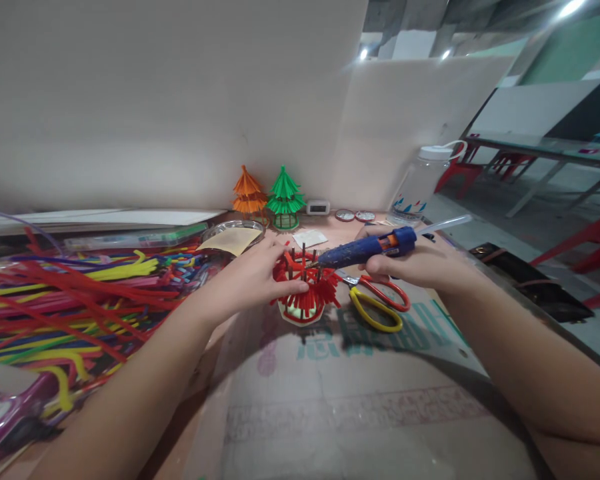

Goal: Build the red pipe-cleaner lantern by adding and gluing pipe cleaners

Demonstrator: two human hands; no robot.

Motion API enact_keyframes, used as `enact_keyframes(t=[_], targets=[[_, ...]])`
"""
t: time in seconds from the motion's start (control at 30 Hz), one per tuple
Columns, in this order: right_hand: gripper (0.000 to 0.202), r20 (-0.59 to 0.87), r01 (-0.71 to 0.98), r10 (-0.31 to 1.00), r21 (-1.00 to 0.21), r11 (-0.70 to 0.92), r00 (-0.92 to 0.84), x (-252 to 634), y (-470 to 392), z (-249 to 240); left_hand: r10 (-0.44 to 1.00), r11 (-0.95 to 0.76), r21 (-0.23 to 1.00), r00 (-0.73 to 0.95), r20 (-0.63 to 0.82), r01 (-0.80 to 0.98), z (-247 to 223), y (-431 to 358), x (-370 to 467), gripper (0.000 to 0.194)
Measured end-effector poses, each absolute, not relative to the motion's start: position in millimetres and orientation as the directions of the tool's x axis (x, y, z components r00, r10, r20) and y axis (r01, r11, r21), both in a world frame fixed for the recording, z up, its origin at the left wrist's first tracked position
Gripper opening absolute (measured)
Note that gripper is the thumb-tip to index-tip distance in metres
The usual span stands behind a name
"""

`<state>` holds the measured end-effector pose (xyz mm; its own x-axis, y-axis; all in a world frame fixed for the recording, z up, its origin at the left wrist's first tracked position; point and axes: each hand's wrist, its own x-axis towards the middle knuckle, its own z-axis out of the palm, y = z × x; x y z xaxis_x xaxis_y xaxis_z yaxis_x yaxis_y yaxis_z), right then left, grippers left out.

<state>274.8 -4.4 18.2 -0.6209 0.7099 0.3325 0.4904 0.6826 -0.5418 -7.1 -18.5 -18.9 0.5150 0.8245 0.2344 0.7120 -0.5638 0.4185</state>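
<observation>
A small red pavilion model [307, 297], made of fuzzy pipe-cleaner pieces with dark upright posts, stands on a pale many-sided base. My left hand [273, 273] grips it from the left, thumb across its front. In my right hand [405, 263] is a blue glue gun [367, 248], a clear glue stick poking out of its back end. The gun's nozzle points left and reaches the posts at the model's top; whether it touches them I cannot tell. Scissors [377, 310] with one red and one yellow handle lie just right of the model, under the gun.
Many coloured pipe cleaners [80, 293] cover the table's left side. Behind the model stand an orange pavilion [249, 193], a green pavilion [284, 199], a small digital display [318, 208] and a clear bottle [414, 187]. A metal dish [260, 230] holds a yellowish card.
</observation>
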Motion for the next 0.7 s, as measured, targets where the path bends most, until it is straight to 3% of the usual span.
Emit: enact_keyframes(t=[0.7], targets=[[0.038,0.312,0.563,0.756,-0.519,0.643,-0.575,273.4,-8.9,21.8,0.832,-0.551,0.428,0.51,0.219,0.716,-17.1,-20.8,-6.6,0.042]])
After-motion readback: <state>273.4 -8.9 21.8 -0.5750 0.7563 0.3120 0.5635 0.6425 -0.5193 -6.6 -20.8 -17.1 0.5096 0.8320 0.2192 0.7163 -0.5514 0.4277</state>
